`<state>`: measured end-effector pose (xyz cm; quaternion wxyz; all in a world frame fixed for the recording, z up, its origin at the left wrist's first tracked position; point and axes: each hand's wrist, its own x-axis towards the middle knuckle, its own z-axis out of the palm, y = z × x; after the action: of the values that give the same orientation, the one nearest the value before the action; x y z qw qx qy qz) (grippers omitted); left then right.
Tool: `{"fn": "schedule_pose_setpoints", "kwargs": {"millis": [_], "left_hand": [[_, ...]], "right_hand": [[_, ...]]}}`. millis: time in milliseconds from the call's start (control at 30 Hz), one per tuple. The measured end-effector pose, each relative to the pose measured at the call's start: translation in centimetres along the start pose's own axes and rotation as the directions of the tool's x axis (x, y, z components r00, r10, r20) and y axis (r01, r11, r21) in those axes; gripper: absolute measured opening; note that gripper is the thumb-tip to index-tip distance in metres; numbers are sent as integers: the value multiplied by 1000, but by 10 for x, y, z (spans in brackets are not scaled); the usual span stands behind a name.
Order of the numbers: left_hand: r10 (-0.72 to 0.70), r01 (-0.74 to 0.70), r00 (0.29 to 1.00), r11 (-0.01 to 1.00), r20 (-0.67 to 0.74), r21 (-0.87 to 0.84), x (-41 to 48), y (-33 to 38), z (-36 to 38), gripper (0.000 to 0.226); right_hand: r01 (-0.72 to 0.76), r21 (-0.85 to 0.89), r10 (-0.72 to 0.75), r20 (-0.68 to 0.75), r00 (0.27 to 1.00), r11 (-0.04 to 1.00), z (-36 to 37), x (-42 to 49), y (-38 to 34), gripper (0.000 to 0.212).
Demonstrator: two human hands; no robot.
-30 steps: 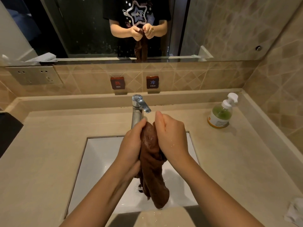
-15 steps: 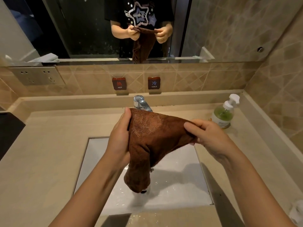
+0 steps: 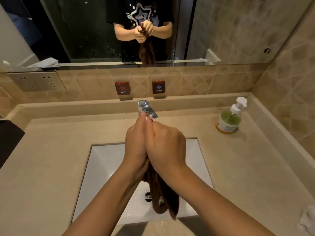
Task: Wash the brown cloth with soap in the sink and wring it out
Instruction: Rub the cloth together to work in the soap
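Observation:
My left hand point(image 3: 135, 143) and my right hand point(image 3: 166, 147) are pressed together over the white sink point(image 3: 102, 160), both closed around the top of the brown cloth point(image 3: 162, 198). The cloth's upper part is hidden between my palms. Its wet lower part hangs bunched down into the basin, near the drain point(image 3: 148, 196). The chrome tap point(image 3: 146, 109) stands just beyond my fingertips, with no water visibly running. A pump bottle of green soap point(image 3: 229, 119) sits on the counter at the right.
A beige counter point(image 3: 51, 150) surrounds the sink, with a raised ledge behind. HOT point(image 3: 123, 88) and COLD point(image 3: 158, 87) signs hang on the tiled wall under the mirror. A crumpled white tissue point(image 3: 306, 218) lies at the right front; a dark object point(image 3: 8, 142) sits at the left edge.
Half a second ago my hands were apart, holding the cloth spread open. They have come together again, squeezing it into a bunch that hangs into the basin.

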<state>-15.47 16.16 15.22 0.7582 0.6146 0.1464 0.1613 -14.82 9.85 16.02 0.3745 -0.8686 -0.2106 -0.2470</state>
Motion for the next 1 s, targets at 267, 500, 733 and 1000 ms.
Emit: {"fn": "schedule_pose_setpoints", "kwargs": {"millis": [267,500,733,1000], "left_hand": [[-69,69,997,997,25,-35,6,5,4,47],[-138,147,988,978,73,-151,-7,5,13,51],[-186,186,982,966,19,-178,-7,8,15,28],[-206,204,979,975,-11,-85,-6,14,13,47]], "right_hand": [[-54,123,56,-10,998,991,3,10,3,46],[-253,278,250,46,967,927,-2,42,20,52],[-293,317,280,89,956,902,-4,38,14,55],[-222,293,205,87,975,930,-4,17,8,51]]}}
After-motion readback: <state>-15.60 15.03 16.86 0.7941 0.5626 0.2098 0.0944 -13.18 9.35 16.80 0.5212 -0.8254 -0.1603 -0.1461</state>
